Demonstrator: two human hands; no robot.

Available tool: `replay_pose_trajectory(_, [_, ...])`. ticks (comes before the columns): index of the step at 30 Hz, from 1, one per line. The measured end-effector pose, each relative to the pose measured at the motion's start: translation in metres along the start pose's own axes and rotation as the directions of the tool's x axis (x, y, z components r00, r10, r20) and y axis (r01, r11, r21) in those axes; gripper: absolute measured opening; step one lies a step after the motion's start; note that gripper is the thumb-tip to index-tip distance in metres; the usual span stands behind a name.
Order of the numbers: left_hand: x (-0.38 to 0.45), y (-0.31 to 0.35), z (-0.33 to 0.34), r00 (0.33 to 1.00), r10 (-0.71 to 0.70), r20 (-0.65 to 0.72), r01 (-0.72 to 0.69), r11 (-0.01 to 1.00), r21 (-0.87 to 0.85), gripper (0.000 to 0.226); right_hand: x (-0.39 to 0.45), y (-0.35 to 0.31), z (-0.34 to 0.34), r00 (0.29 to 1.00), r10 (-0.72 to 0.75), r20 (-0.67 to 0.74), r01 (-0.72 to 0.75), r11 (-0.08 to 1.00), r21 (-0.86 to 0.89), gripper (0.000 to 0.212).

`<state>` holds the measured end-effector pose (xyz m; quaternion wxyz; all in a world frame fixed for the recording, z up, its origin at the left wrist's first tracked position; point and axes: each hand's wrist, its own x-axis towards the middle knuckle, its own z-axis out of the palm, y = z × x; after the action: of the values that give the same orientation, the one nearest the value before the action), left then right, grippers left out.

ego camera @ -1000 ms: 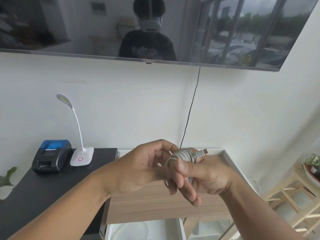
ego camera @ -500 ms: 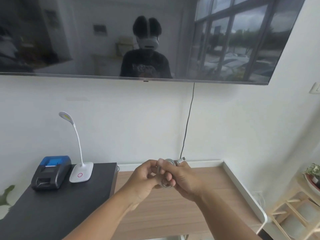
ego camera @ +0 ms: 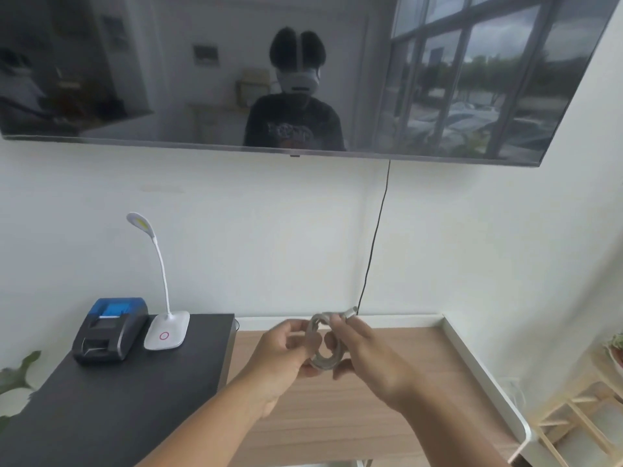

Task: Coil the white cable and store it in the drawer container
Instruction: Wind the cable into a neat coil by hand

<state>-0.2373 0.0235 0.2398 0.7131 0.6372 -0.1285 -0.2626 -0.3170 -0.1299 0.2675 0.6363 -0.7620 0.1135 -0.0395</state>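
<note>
Low in the centre of the frame, the fingers of both hands pinch the white cable (ego camera: 323,348), wound into a small loop and held in the air above the wooden desk (ego camera: 421,382). The left hand (ego camera: 281,352) grips the loop's left side between thumb and curled fingers; the right hand (ego camera: 365,355) pinches its top and lower right, a metal plug end poking up past the fingertips. To the left, a black tabletop (ego camera: 135,399) carries a white desk lamp (ego camera: 167,332) and, just beside it, a small printer (ego camera: 109,328). A wall-mounted screen (ego camera: 168,79) fills the upper frame.
</note>
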Motion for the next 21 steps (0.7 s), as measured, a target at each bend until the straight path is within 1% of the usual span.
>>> replay_pose_trajectory(1, [0.002, -0.004, -0.001, 1.000, -0.010, -0.005, 0.010, 1.000, -0.009, 0.019, -0.001, 0.005, 0.000, 1.000, -0.021, -0.004, 0.021, 0.999, -0.032, 0.043])
replay_pose_trajectory(4, [0.007, -0.012, 0.000, 1.000, -0.003, -0.026, 0.002, 1.000, -0.025, 0.019, 0.000, 0.013, 0.001, 0.995, -0.089, -0.035, 0.080, 0.976, -0.203, 0.033])
replay_pose_trajectory(5, [0.007, -0.013, 0.002, 0.998, 0.011, -0.057, -0.013, 0.999, -0.040, 0.020, 0.001, 0.014, 0.001, 0.994, -0.097, -0.058, 0.082, 0.972, -0.218, 0.032])
replay_pose_trajectory(7, [0.008, -0.015, 0.007, 0.980, 0.037, -0.196, -0.056, 0.994, -0.089, 0.027, 0.003, 0.015, 0.005, 0.989, -0.102, -0.107, 0.083, 0.982, -0.171, 0.033])
replay_pose_trajectory(9, [0.008, -0.018, 0.014, 0.937, 0.051, -0.345, -0.101, 0.986, -0.130, 0.033, 0.005, 0.018, 0.010, 0.979, -0.103, -0.176, 0.081, 0.989, -0.127, 0.034])
replay_pose_trajectory(12, [0.005, -0.024, 0.026, 0.893, 0.070, -0.445, -0.148, 0.978, -0.144, 0.035, 0.008, 0.024, 0.018, 0.952, -0.111, -0.284, 0.090, 0.992, -0.087, 0.034])
replay_pose_trajectory(14, [0.002, -0.027, 0.034, 0.867, 0.118, -0.485, -0.187, 0.978, -0.096, 0.034, 0.009, 0.027, 0.022, 0.939, -0.112, -0.325, 0.105, 0.994, -0.041, 0.035])
replay_pose_trajectory(16, [-0.002, -0.028, 0.039, 0.843, 0.241, -0.481, -0.247, 0.968, 0.052, 0.024, 0.010, 0.027, 0.024, 0.925, -0.104, -0.366, 0.113, 0.994, 0.003, 0.034])
replay_pose_trajectory(18, [-0.006, -0.031, 0.041, 0.844, 0.348, -0.408, -0.308, 0.937, 0.163, 0.008, 0.012, 0.027, 0.025, 0.904, -0.087, -0.419, 0.113, 0.993, 0.036, 0.033])
replay_pose_trajectory(19, [-0.008, -0.032, 0.041, 0.856, 0.367, -0.364, -0.320, 0.929, 0.184, 0.002, 0.012, 0.026, 0.025, 0.896, -0.077, -0.436, 0.112, 0.992, 0.054, 0.032])
replay_pose_trajectory(20, [-0.010, -0.034, 0.040, 0.870, 0.369, -0.328, -0.319, 0.927, 0.198, 0.008, 0.013, 0.026, 0.025, 0.893, -0.065, -0.445, 0.111, 0.991, 0.079, 0.032])
replay_pose_trajectory(21, [-0.010, -0.037, 0.040, 0.889, 0.343, -0.304, -0.304, 0.938, 0.168, 0.012, 0.013, 0.025, 0.024, 0.894, -0.053, -0.445, 0.110, 0.989, 0.103, 0.032])
